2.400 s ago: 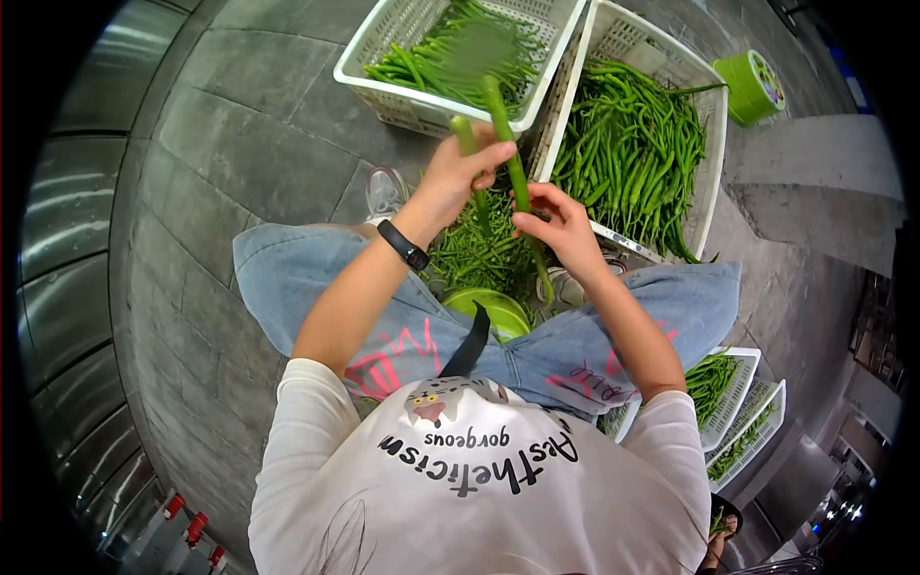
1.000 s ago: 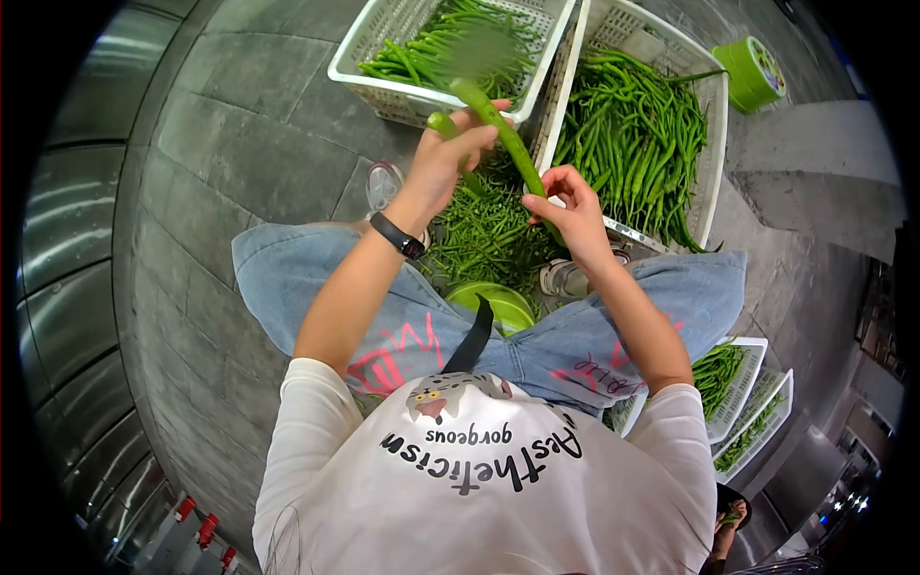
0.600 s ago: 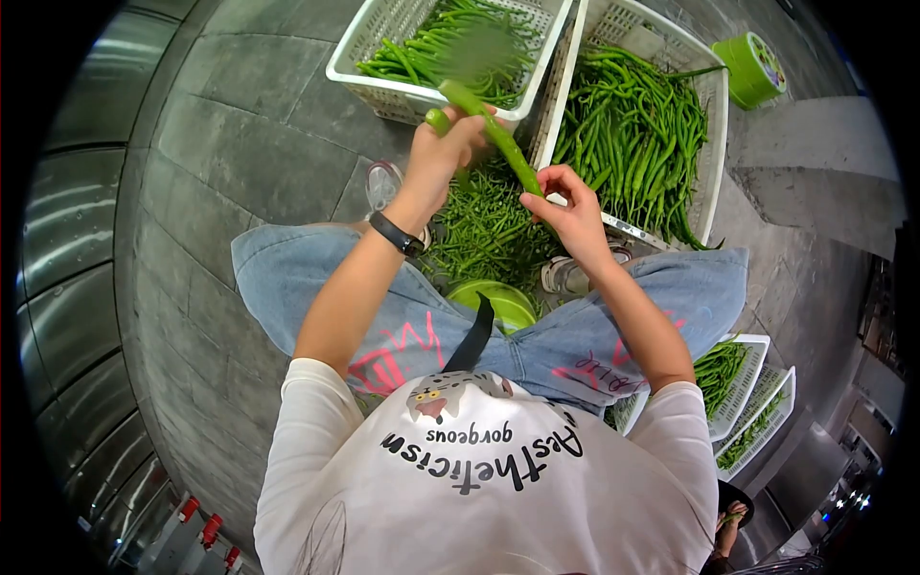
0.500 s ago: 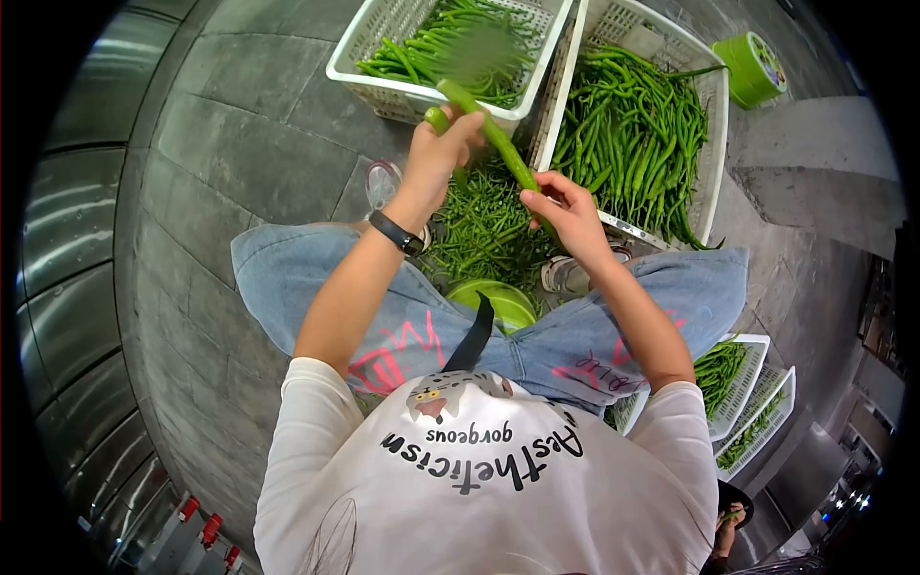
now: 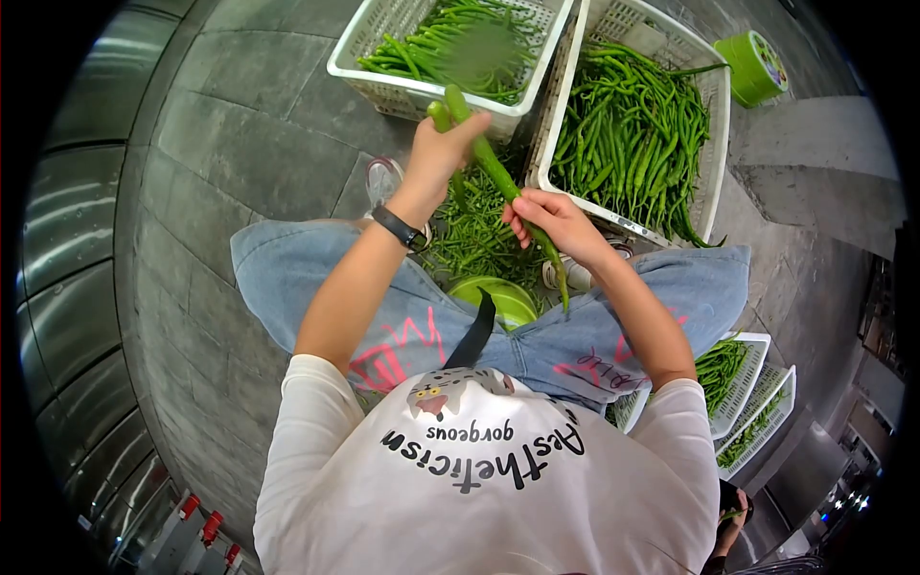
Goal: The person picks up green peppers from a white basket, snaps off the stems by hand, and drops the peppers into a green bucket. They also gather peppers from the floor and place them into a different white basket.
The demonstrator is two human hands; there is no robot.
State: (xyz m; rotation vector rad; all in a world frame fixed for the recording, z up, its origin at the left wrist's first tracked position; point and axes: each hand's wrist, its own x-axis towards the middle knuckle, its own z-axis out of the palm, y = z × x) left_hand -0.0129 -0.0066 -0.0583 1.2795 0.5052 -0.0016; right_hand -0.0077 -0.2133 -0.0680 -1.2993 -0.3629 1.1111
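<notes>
The long pepper (image 5: 494, 171) slants between the two hands, its thick end up beyond the left hand (image 5: 443, 153) and its thin tip hanging below the right hand (image 5: 558, 222), toward the right shoe (image 5: 575, 274). The left hand is closed, its thumb across the upper part of the long pepper; the same hand also holds a second pepper (image 5: 439, 115), whose top end sticks out beside the first and whose lower end points down past the palm. The right hand is drawn in narrow, thumb and fingers around the long pepper below its middle.

Under the hands, on the floor (image 5: 259, 144), a pile (image 5: 479, 235) of thin green pieces lies between the left shoe (image 5: 382, 180) and the right one. Just beyond the left hand stands the left crate (image 5: 422, 94), with peppers inside; the right crate (image 5: 719, 153), beside it, holds a larger heap. Nearer the body, a green rounded thing (image 5: 508, 299) shows between the knees, partly hidden by a black strap (image 5: 472, 335).
</notes>
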